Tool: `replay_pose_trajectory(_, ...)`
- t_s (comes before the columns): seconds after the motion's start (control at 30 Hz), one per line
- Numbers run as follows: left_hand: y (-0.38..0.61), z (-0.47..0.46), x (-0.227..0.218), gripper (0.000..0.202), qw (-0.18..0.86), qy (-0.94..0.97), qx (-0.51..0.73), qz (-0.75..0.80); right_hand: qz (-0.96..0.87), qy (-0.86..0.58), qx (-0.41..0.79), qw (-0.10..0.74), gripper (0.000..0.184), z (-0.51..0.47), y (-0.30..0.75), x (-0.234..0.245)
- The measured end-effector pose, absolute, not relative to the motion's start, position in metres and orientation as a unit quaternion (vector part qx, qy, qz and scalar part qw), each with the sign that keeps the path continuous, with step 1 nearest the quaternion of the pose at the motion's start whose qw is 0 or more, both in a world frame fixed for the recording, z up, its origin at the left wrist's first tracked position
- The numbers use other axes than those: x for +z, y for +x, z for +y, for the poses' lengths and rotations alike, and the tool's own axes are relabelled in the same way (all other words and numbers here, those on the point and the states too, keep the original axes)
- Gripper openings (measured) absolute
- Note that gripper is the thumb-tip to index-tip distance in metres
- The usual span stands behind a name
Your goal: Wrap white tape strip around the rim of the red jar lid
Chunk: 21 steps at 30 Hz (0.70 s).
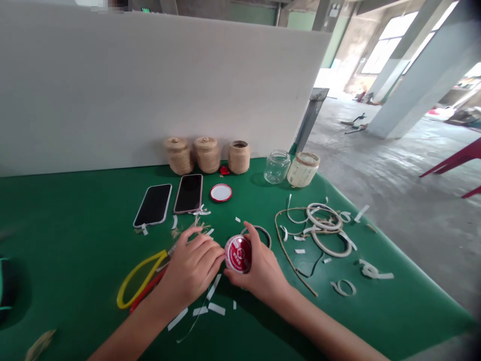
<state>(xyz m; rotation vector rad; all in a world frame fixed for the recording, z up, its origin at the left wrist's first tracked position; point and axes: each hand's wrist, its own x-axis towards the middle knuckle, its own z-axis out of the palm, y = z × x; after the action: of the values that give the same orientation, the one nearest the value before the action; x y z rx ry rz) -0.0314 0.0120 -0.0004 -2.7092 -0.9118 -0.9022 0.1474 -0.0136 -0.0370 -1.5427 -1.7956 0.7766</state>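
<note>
My right hand [261, 265] grips a red jar lid [239, 254] by its rim, thumb below and index finger above, with its printed top facing up. At the lid's left edge, my left hand [197, 260] has its fingertips pressed together; whatever they pinch is too small to make out. Behind the right hand's fingers lies a ring-shaped roll [266, 234] on the table, partly covered. Under my left forearm show a yellow looped handle [141, 281] and a red one beside it, apparently scissors. White tape scraps [217, 309] lie around both hands.
Twine-wrapped jars [208, 155] stand along the white partition [169, 90]. Nearby are two phones [189, 193], an upturned lid [221, 192], a glass jar [277, 167] and a tape-covered jar [302, 170]. Tape rolls [330, 244] and twine [289, 255] lie at right on the green table [93, 215].
</note>
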Motion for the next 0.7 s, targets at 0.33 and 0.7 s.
replay_pose_trajectory(0.33, -0.033, 0.006, -0.014, 0.011, 0.118, -0.910, -0.260, -0.301, -0.682, -0.600, 0.297, 0.294, 0.098, -0.016, 0.146, -0.040)
replay_pose_trajectory(0.7, -0.031, 0.006, -0.031, 0.011, 0.142, -0.895, -0.293, -0.303, -0.674, -0.603, 0.313, 0.291, 0.092, -0.017, 0.146, -0.038)
